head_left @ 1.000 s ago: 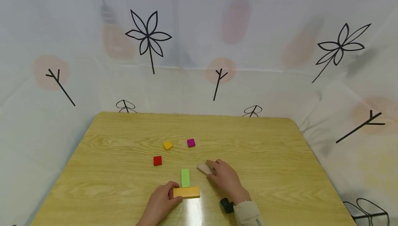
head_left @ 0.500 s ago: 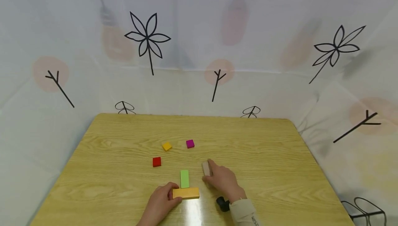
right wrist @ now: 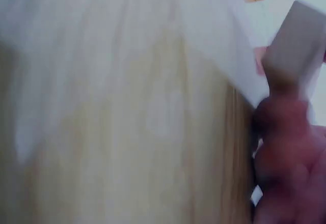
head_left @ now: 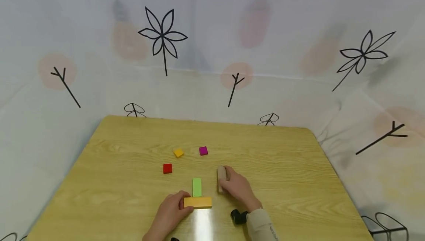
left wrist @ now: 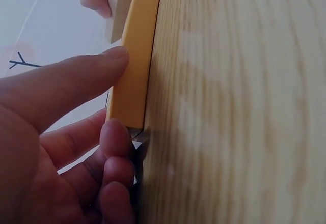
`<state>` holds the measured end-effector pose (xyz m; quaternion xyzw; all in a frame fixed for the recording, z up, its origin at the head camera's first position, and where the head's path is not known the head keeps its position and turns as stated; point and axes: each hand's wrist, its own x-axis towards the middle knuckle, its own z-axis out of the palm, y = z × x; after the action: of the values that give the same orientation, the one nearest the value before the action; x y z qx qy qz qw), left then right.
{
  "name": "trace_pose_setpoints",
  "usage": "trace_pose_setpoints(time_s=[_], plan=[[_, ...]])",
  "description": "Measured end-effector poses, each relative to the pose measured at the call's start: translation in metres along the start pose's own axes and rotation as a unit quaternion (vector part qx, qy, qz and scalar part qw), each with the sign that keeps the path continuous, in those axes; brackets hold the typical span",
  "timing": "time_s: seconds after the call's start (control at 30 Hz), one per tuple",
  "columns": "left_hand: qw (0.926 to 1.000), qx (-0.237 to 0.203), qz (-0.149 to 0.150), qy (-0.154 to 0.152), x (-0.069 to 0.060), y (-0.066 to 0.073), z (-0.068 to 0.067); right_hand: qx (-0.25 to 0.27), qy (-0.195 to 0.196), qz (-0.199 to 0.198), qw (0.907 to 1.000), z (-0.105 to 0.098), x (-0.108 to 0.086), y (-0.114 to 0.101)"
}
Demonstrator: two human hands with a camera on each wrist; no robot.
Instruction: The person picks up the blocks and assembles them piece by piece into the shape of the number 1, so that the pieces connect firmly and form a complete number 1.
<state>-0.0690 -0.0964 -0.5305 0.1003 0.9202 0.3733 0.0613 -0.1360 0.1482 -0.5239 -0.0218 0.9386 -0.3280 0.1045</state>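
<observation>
My left hand (head_left: 170, 211) pinches the left end of a long yellow-orange block (head_left: 197, 202), thumb on its near side. In the left wrist view this block (left wrist: 136, 66) lies on the wood surface. A light green block (head_left: 197, 187) extends away from its far side, close against it or touching. My right hand (head_left: 239, 188) grips a plain wooden block (head_left: 221, 177), which points away from me to the right of the green one. The right wrist view is blurred but shows the wooden block (right wrist: 295, 46) between the fingers; whether it touches the table cannot be told.
A red square block (head_left: 167, 168), an orange square block (head_left: 178, 153) and a magenta one (head_left: 203, 150) lie farther back on the table (head_left: 282, 160). A patterned cloth (head_left: 199, 93) hangs behind and around it. A black device (head_left: 238, 217) is at my right wrist.
The wooden block has turned in my right hand from slanting to pointing nearly straight away from me. My left hand and the yellow-orange block have stayed in place. The head view shifted slightly.
</observation>
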Motion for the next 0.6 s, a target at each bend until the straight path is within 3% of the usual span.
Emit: trace_pose_setpoints(time_s=[0.13,0.3,0.43,0.6], plan=[[1.0,0.005,-0.004,0.004,0.001,0.0,0.0,0.109,-0.035,0.007,0.9934,-0.003,0.006,0.006],[0.9999,-0.005,-0.004,-0.009,0.005,0.001,-0.004,0.211,-0.075,-0.001,0.9747,-0.008,0.01,0.012],[0.9996,-0.016,-0.01,-0.02,0.006,0.001,-0.01,0.248,-0.106,-0.009,0.963,-0.01,0.013,0.012],[0.9992,-0.01,-0.019,-0.035,0.008,0.001,-0.011,0.255,-0.126,-0.008,0.9587,-0.012,0.017,0.015]])
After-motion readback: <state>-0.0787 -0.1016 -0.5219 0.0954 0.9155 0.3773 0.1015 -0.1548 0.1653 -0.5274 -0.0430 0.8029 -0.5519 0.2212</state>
